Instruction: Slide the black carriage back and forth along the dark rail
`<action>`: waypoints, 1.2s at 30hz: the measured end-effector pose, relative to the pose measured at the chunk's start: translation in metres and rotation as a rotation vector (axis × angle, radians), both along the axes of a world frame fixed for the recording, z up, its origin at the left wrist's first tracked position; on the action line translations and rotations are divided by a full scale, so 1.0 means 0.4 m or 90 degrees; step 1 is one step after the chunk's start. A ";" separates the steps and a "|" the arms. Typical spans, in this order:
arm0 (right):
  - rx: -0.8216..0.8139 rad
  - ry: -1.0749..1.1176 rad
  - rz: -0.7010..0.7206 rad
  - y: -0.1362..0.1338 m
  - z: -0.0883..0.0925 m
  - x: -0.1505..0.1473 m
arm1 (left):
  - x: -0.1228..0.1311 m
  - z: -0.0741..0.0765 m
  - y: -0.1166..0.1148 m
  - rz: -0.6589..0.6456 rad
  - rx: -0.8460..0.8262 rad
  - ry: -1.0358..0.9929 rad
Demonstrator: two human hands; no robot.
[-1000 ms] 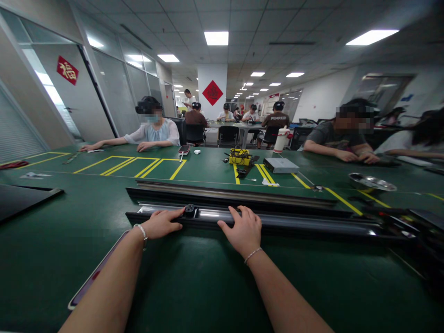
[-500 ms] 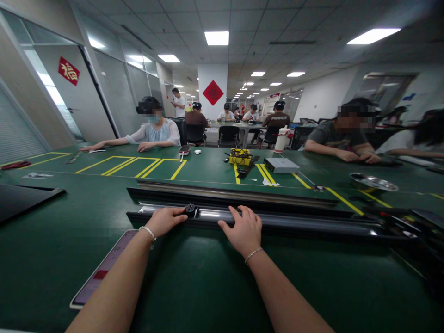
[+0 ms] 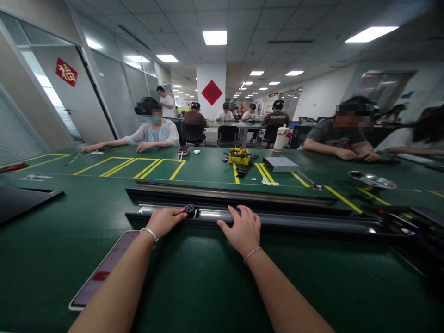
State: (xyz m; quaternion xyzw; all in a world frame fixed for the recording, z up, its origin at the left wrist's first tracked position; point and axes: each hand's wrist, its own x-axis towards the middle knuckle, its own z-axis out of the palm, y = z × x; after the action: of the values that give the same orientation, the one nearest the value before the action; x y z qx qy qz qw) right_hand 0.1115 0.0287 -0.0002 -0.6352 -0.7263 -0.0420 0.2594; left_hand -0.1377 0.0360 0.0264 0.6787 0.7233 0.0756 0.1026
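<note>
A long black channel-shaped rail (image 3: 298, 223) lies crosswise before me on the green table. My left hand (image 3: 165, 222) is at its left part, thumb and fingers closed on a small black round fitting (image 3: 189, 210) that sits in the channel. Farther right, my right hand (image 3: 242, 227) rests on the rail with its fingers spread, holding nothing by itself. Just behind lies a second long dark rail (image 3: 236, 194), parallel to the first. Under my left forearm, partly covered, is a phone (image 3: 93, 277) with its screen lit.
Yellow tape lines mark the green table (image 3: 208, 286). Beyond the rails are a yellow box with cables (image 3: 239, 156), a grey box (image 3: 280, 164), a metal bowl (image 3: 372, 180) and a white bottle (image 3: 279, 138). A black panel (image 3: 27, 203) lies left. People sit across the table.
Both hands keep their places on the fitting and the rail. The whole view shifts very slightly left. A standing person in the background has moved a little left.
</note>
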 end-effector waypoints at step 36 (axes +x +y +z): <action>-0.004 -0.012 -0.002 -0.002 0.004 0.001 | 0.012 -0.017 0.004 -0.067 0.040 -0.011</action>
State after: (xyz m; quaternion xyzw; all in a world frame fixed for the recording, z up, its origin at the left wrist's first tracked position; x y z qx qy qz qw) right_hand 0.1120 0.0280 0.0015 -0.6366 -0.7278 -0.0464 0.2508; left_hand -0.1329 0.0375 0.0196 0.7180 0.6829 0.0991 0.0912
